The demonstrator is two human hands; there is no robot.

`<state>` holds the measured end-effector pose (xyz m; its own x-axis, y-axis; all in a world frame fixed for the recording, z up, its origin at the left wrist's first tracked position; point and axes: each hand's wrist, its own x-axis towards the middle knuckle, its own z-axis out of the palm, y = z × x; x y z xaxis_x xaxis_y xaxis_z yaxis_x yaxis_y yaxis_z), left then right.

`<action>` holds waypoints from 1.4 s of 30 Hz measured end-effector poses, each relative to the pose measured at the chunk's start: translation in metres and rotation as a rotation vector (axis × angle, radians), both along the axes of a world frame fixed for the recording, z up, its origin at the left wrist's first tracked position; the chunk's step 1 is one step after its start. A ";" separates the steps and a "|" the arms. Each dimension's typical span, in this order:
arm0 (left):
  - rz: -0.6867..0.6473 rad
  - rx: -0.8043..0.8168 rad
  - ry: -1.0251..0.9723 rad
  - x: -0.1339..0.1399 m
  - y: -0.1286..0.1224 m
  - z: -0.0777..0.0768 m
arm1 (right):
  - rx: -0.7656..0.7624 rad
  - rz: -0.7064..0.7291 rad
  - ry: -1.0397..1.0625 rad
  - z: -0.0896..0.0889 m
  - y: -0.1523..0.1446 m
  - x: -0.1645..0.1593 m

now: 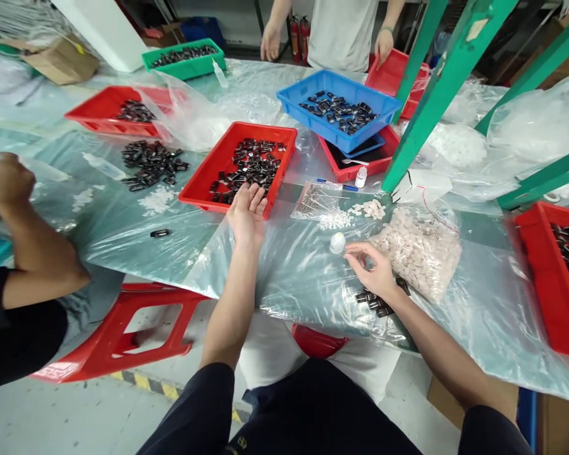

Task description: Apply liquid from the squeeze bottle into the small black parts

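Left hand [247, 215] lay open, palm up and empty, fingertips touching the near rim of the red tray [203, 183] of small black parts [251, 169], probably because it fed from there. Right hand [377, 273] was half-curled, thumb and forefinger pinched; whether on a part, cannot tell. White cap [337, 242] sat at its 10 o'clock, bag of white pieces [420, 253] at 2, black parts [374, 302] under the wrist, all close

Far edge of table [123, 234]: green tray [184, 60] w/ dark parts, blue tray [341, 107] stacked on red one, co-worker's hands [271, 41] resting there. Left side: red tray [109, 110], loose pile of dark parts [152, 164], another person's arm [23, 227]. Right edge: red tray [550, 278]. Green frame posts [436, 95] rise at far right. Red stool [123, 328] below near edge.
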<state>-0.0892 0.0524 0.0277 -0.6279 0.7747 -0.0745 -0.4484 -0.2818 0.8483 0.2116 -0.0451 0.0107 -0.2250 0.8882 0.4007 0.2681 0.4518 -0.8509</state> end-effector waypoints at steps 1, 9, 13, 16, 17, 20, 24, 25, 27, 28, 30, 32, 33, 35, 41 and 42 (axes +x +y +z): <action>0.006 0.005 0.023 0.001 -0.001 0.000 | -0.006 0.022 -0.035 0.006 0.000 0.003; -0.172 0.191 0.516 0.038 -0.018 0.000 | -0.383 0.408 -0.707 0.055 0.004 0.032; -0.230 0.172 0.704 0.055 -0.029 -0.002 | -0.513 0.507 -0.905 0.055 0.001 0.035; -0.283 0.156 0.766 0.057 -0.032 -0.006 | -0.547 0.533 -0.955 0.052 -0.001 0.037; -0.313 0.149 0.800 0.058 -0.033 -0.007 | -0.550 0.538 -0.960 0.052 -0.001 0.037; -0.450 0.133 0.974 0.060 -0.035 -0.009 | -0.518 0.552 -0.904 0.052 0.001 0.039; -0.665 0.183 1.160 0.067 -0.041 -0.009 | -0.421 0.494 -0.544 0.052 0.009 0.041; -0.705 0.197 1.171 0.068 -0.042 -0.009 | -0.418 0.452 -0.429 0.051 0.011 0.040; -0.759 0.209 1.173 0.071 -0.043 -0.009 | -0.411 0.352 -0.220 0.046 0.015 0.039; -0.778 0.211 1.171 0.073 -0.043 -0.010 | -0.399 0.301 -0.134 0.044 0.017 0.038; -0.808 0.212 1.174 0.075 -0.044 -0.012 | -0.383 0.209 0.012 0.037 0.020 0.035; -0.793 0.211 1.181 0.076 -0.044 -0.013 | -0.420 0.145 0.148 0.030 0.022 0.031; -0.755 0.216 1.179 0.077 -0.045 -0.013 | -0.455 0.129 0.213 0.027 0.023 0.029; -0.624 0.238 1.155 0.078 -0.048 -0.012 | -0.525 0.128 0.319 0.023 0.022 0.025; -0.506 0.363 1.076 0.082 -0.062 0.002 | -0.564 0.198 0.391 0.020 0.015 0.013; -0.542 0.393 1.069 0.083 -0.064 0.004 | -0.558 0.204 0.391 0.020 0.014 0.012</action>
<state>-0.0061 -0.0117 0.0316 0.1726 0.8057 0.5666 0.2720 -0.5918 0.7588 0.2240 -0.0311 0.0304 -0.3416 0.9397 -0.0160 -0.1475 -0.0705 -0.9865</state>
